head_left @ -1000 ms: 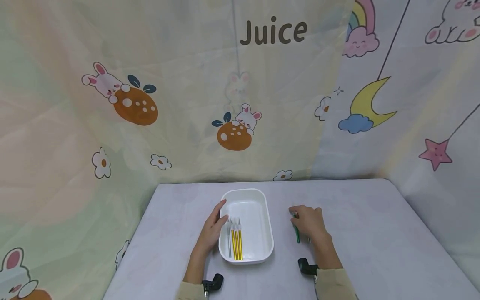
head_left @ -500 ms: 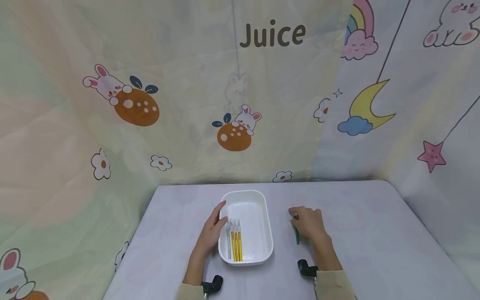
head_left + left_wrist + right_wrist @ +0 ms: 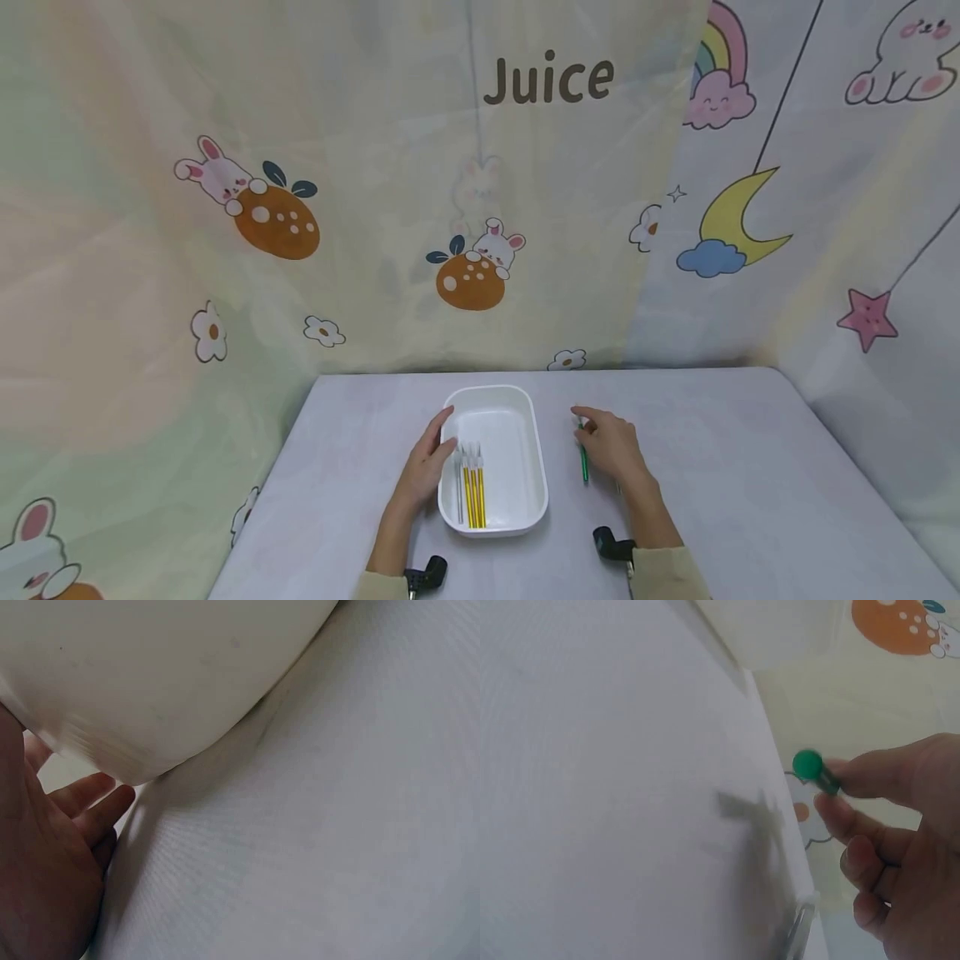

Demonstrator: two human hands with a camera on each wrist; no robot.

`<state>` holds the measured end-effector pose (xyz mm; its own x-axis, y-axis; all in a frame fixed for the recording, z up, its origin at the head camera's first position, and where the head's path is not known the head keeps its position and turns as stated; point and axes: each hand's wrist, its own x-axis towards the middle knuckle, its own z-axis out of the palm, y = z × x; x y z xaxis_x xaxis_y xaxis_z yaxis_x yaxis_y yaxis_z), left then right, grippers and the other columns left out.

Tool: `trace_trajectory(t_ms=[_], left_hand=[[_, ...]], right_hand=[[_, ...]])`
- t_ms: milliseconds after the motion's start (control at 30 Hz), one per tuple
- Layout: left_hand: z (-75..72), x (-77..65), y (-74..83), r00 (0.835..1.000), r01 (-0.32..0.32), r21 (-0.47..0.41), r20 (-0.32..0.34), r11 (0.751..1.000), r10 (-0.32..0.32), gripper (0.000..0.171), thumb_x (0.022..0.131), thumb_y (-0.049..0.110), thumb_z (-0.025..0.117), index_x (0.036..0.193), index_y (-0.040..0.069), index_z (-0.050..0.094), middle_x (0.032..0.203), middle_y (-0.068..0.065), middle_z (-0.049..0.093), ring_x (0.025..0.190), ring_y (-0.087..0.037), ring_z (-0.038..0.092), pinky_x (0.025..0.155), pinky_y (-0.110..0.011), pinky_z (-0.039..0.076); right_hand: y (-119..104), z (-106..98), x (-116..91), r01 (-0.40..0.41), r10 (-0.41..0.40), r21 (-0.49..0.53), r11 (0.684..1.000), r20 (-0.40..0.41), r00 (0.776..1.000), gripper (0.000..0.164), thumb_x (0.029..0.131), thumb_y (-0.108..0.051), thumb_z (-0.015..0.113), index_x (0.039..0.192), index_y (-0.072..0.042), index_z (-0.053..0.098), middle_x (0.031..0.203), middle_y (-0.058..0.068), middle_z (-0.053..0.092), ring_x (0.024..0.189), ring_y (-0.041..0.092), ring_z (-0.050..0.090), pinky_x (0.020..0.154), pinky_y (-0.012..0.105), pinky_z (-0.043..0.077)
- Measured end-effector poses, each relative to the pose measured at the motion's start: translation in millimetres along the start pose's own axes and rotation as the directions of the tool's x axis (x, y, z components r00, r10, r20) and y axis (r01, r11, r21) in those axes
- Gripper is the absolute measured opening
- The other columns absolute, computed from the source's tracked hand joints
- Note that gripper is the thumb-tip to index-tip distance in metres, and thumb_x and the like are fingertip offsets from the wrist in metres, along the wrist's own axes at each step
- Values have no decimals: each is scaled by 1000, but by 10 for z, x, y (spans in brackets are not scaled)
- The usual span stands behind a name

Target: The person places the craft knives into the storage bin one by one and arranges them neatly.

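My left hand (image 3: pixel 424 473) grips the left rim of a white tray (image 3: pixel 540 467), thumb over the edge and the other fingers along the outer wall. In the left wrist view the tray's outer side (image 3: pixel 165 675) lies beside those fingers. Several slim gold-handled sticks (image 3: pixel 475 498) with pale tips lie side by side in the tray's left part, next to a silvery one (image 3: pixel 460 492). To the right of the tray, my right hand (image 3: pixel 611 446) pinches a slim green pen-like stick (image 3: pixel 583 464) between thumb and fingers. Its green round end (image 3: pixel 808 764) faces the right wrist camera, above the table.
A clear, silvery slim stick (image 3: pixel 801 930) lies on the table below the right hand, mostly covered in the head view. The white-covered table (image 3: pixel 712 467) runs back to a printed cloth wall (image 3: pixel 375 250).
The right hand has shifted slightly left with the green pen-like stick, which now shows apart from the other stick. The left hand stays on the tray. The head view has tilted a little.
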<state>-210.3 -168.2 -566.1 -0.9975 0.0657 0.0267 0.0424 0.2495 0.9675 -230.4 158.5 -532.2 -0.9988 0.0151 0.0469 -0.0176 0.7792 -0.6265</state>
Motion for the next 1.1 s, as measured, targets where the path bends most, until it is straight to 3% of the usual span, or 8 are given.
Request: trace_trajectory(t_ms=[100, 200, 600, 1100], left_hand=[[9, -6, -7, 1000, 1, 7, -7, 1000, -1, 54, 109, 22, 51, 159, 36, 39, 173, 3, 26, 162, -24, 18, 131, -53, 15], [14, -5, -4, 1000, 2, 12, -17, 1000, -2, 54, 108, 23, 51, 159, 38, 39, 172, 4, 27, 162, -24, 19, 131, -54, 15], [30, -12, -32, 1000, -4, 12, -18, 1000, 4, 54, 108, 21, 52, 157, 42, 40, 172, 5, 28, 162, -21, 19, 131, -52, 16], [23, -7, -22, 1000, -12, 7, -14, 1000, 12, 55, 108, 21, 52, 159, 36, 39, 173, 4, 26, 162, -22, 18, 131, -52, 15]], right_hand=[[-27, 4, -8, -6, 5, 85, 996, 8, 1000, 44, 96, -14, 74, 139, -16, 67, 92, 4, 69, 70, 16, 52, 55, 26, 45], [-61, 0, -10, 20, -20, 135, 991, -3, 1000, 44, 96, -15, 74, 140, -16, 67, 91, 3, 68, 70, 17, 50, 53, 25, 42], [-226, -62, -72, 79, -68, 254, 964, -52, 996, 45, 96, -14, 75, 140, -19, 67, 93, 2, 67, 77, 19, 50, 53, 23, 42], [-421, -114, -132, 119, -109, 304, 945, -49, 993, 45, 96, -13, 75, 140, -20, 67, 93, 4, 66, 77, 20, 48, 54, 22, 40]])
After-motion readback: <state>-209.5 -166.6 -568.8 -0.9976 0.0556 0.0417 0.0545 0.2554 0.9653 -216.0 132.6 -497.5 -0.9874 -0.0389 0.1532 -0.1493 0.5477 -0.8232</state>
